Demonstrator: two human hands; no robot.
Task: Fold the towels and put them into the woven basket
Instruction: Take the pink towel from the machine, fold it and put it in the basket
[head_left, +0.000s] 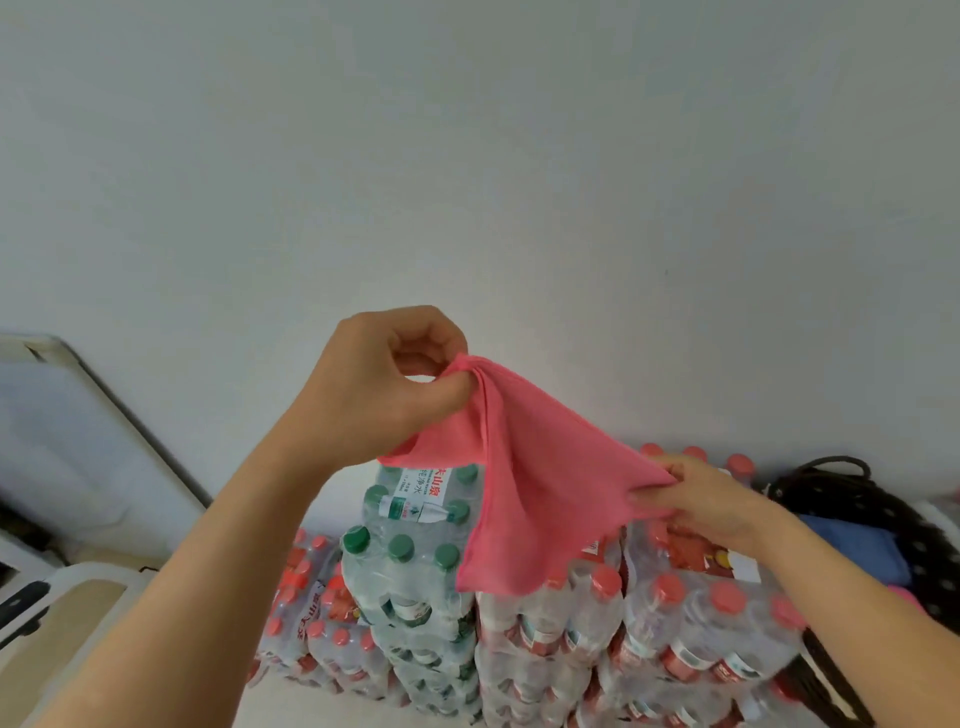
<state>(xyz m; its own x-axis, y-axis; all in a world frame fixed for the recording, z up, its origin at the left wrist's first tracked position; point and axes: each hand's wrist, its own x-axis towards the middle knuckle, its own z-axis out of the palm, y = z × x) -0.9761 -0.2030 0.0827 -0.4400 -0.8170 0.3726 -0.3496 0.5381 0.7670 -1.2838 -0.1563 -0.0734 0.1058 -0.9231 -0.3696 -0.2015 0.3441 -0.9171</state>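
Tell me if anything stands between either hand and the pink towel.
Nothing visible does. The left hand pinches the pink towel at its upper corner, and the right hand grips its right edge, so both hold the cloth directly. It hangs in the air in front of the stacked bottle packs.

Red characters 夫山泉 were read on the white wrap label (423, 488) of the green-capped bottle pack (405, 566). The start of that line was covered by the edge of the pink towel (545, 483). Beside them, darker characters 纯净水 were made out, the first only in part. The smaller print below was too blurred to be read. On the red-capped pack (311, 623) at the left, red characters were noted running sideways; only 山 was recognised with confidence. The label on the right-hand red-capped packs (711, 558) was not legible.
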